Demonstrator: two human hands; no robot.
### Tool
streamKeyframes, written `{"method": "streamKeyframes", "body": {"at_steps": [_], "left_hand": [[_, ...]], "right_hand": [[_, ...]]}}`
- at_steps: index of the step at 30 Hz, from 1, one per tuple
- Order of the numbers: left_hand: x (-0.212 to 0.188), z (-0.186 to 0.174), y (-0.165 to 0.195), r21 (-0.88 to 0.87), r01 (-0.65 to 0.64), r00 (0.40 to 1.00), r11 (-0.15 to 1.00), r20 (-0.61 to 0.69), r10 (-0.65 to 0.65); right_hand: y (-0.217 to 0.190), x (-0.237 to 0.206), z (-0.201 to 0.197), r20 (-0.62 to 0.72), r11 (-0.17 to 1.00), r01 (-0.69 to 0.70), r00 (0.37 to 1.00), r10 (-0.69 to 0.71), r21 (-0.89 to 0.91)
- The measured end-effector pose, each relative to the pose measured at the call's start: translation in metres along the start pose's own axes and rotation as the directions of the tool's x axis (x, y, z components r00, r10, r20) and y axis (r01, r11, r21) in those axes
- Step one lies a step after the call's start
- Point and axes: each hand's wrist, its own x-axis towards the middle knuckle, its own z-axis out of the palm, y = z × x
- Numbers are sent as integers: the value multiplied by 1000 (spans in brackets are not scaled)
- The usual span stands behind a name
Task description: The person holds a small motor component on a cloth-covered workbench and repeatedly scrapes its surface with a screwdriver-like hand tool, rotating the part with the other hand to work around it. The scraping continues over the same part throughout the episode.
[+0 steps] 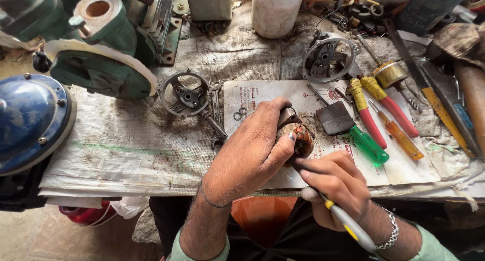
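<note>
My left hand [250,152] grips a small motor armature [302,137] with copper windings, holding it over a dirty paper sheet [404,165] on the workbench. My right hand [337,182] holds a tool with a yellow and grey handle [348,224], its tip against the armature. Both wrists come up from the bottom edge; the right one wears a metal bracelet.
Red, green and orange-handled screwdrivers [376,117] lie right of the hands. A round motor end cover [188,95] and a spanner sit left, another housing [328,56] behind. A green motor [108,43], a blue dome [28,119] and a white bottle [275,11] stand around.
</note>
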Motion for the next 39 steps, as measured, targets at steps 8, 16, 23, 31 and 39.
{"method": "streamKeyframes", "body": {"at_steps": [8,16,23,31,39], "left_hand": [[0,1,-1,6,-45,999,999,-12,45],[0,1,-1,8,-47,999,999,-23,47],[1,2,0,13,-30,999,999,-15,30],[0,1,1,21,-32,999,999,-18,33],[1,2,2,-2,21,1000,1000,-3,-21]], "right_hand": [[2,-2,0,48,999,-38,998,39,-17],[0,2,-1,59,998,-59,996,59,-11],[0,3,1,78,993,-102,991,106,-52],[1,2,2,65,992,-92,993,98,-90],[-1,7,0,124,988,-112,984,125,-108]]}}
